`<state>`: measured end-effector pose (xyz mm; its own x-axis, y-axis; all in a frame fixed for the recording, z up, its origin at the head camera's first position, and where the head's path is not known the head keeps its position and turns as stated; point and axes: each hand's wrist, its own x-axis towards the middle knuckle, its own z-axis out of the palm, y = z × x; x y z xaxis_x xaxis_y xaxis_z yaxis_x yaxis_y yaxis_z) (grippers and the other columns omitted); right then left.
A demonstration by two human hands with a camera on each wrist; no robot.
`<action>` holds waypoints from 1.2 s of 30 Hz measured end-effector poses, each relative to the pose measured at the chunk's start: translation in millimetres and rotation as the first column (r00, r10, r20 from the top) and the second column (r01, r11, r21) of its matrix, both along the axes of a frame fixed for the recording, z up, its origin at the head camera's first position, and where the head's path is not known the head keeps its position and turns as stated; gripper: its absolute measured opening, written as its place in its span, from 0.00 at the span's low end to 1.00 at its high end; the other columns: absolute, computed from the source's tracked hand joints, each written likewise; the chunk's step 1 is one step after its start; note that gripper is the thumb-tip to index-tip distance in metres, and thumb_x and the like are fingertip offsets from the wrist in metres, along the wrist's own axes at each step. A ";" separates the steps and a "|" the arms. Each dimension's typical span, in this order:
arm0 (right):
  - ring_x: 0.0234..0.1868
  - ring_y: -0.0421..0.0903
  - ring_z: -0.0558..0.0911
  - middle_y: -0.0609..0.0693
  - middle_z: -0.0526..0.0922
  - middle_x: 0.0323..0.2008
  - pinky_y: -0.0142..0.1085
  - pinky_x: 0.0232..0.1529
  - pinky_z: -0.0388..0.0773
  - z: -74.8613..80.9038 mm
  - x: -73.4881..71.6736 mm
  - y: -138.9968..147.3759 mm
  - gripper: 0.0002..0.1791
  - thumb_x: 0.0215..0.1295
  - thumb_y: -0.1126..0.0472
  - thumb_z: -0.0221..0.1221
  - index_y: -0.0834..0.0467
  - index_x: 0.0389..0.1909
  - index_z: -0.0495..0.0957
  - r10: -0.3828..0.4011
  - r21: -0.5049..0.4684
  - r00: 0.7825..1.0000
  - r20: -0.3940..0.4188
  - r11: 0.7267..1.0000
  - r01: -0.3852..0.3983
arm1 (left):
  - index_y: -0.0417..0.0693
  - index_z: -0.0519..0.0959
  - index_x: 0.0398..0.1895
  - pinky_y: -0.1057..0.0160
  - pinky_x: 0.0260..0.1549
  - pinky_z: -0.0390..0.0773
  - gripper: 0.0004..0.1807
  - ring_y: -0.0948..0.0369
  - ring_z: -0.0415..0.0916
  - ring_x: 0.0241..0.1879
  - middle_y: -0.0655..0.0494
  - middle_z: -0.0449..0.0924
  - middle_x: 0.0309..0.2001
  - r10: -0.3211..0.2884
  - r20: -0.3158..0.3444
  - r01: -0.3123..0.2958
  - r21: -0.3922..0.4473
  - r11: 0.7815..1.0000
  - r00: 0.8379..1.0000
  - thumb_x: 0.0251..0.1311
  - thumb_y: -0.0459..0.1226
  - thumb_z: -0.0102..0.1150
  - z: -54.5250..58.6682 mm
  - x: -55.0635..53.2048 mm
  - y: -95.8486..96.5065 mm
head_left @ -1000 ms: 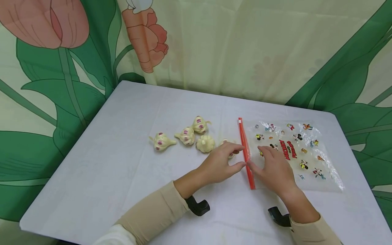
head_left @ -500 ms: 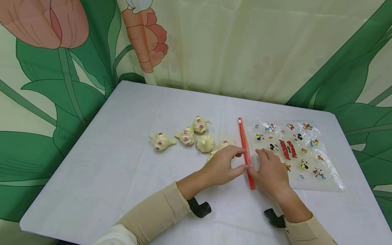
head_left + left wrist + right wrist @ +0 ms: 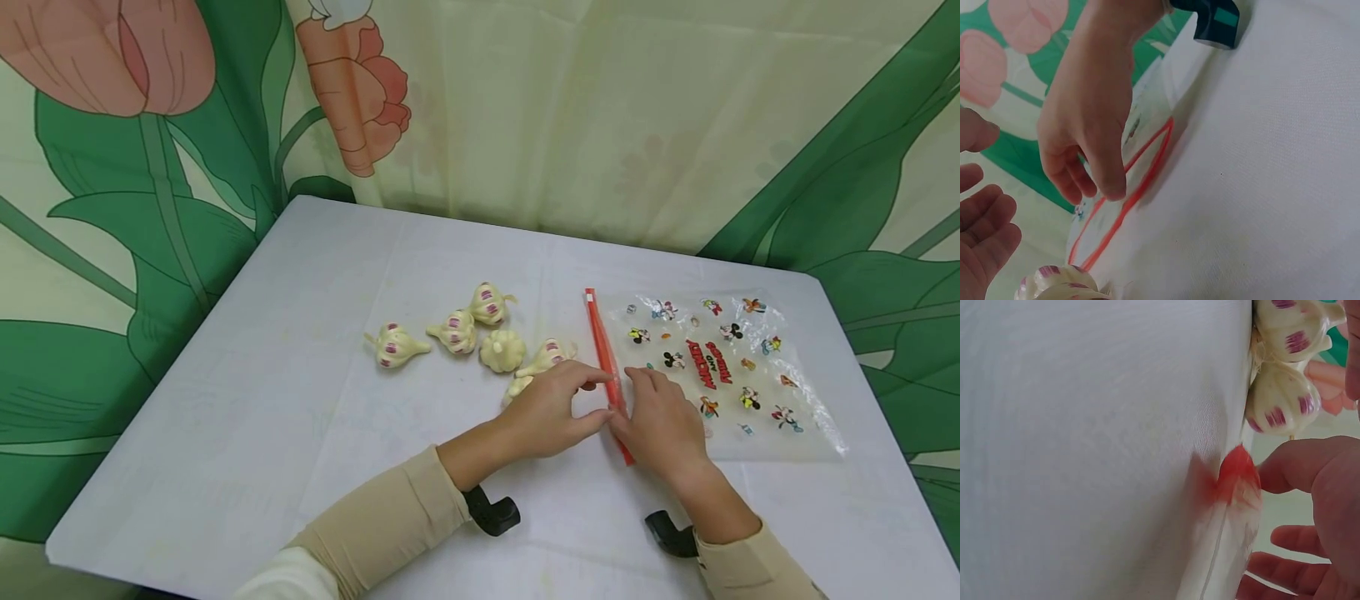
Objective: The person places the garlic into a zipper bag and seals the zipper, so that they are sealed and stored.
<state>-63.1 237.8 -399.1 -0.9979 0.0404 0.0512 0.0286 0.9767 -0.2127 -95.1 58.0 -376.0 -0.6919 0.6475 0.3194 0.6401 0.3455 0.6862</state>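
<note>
A clear zip bag [image 3: 693, 321] printed with cartoon figures lies flat on the right of the table, its red zip edge [image 3: 600, 333] facing left. In the left wrist view the red edges [image 3: 1147, 178] of its mouth stand apart. My right hand [image 3: 663, 417] is over the mouth, fingers loosely bent, and its thumb [image 3: 1285, 467] is right at the red edge. My left hand [image 3: 551, 408] reaches to the same edge from the left, thumb and fingers spread apart with nothing between them. Garlic bulbs [image 3: 502, 351] with purple marks lie just behind and left of it, one partly hidden.
Several garlic bulbs are scattered left of the bag, the leftmost bulb [image 3: 396, 346] apart from the others. A white cloth covers the table [image 3: 247, 433]. A flower-patterned curtain [image 3: 570, 125] hangs behind it. Black camera mounts [image 3: 491, 512] project from both wrists.
Both hands have closed in on the red edge; the right hand has moved slightly left and down. The lower end of the red edge has shifted right. More garlic shows behind the left hand.
</note>
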 end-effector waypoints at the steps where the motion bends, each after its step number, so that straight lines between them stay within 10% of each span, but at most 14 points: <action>1: 0.49 0.63 0.68 0.65 0.67 0.52 0.59 0.40 0.68 0.3 0.2 -0.3 0.36 0.47 0.52 0.64 0.66 0.56 0.65 -0.004 -0.007 1.000 0.000 1.000 0.004 | 0.47 0.72 0.52 0.81 0.42 0.64 0.22 0.70 0.68 0.44 0.61 0.72 0.46 -0.001 -0.002 0.001 0.000 1.000 1.000 0.54 0.43 0.59 -0.6 0.1 -0.5; 12: 0.33 0.53 0.71 0.60 0.73 0.34 0.48 0.33 0.72 5.5 1.3 -0.4 0.19 0.54 0.63 0.56 0.69 0.45 0.70 -0.080 -0.132 0.990 -0.117 0.989 0.065 | 0.42 0.72 0.51 0.79 0.38 0.69 0.22 0.69 0.71 0.42 0.57 0.72 0.45 -0.015 0.100 0.012 0.031 0.999 0.995 0.54 0.41 0.59 -3.8 2.7 2.2; 24: 0.27 0.49 0.71 0.56 0.74 0.25 0.42 0.25 0.67 30.5 15.4 5.2 0.12 0.49 0.67 0.54 0.67 0.36 0.75 -0.110 -0.169 0.925 -0.365 0.984 0.050 | 0.43 0.73 0.51 0.82 0.33 0.68 0.20 0.74 0.72 0.37 0.55 0.74 0.46 0.043 0.224 -0.049 0.019 0.999 0.974 0.55 0.37 0.57 -8.6 2.2 17.9; 36: 0.25 0.47 0.72 0.53 0.75 0.23 0.41 0.23 0.66 54.9 32.2 3.0 0.08 0.49 0.67 0.55 0.65 0.31 0.77 -0.112 -0.168 0.887 -0.447 0.985 0.040 | 0.53 0.69 0.58 0.80 0.29 0.67 0.24 0.73 0.69 0.35 0.54 0.67 0.54 0.119 0.237 -0.106 -0.067 0.992 0.964 0.55 0.35 0.55 -8.9 -0.5 32.5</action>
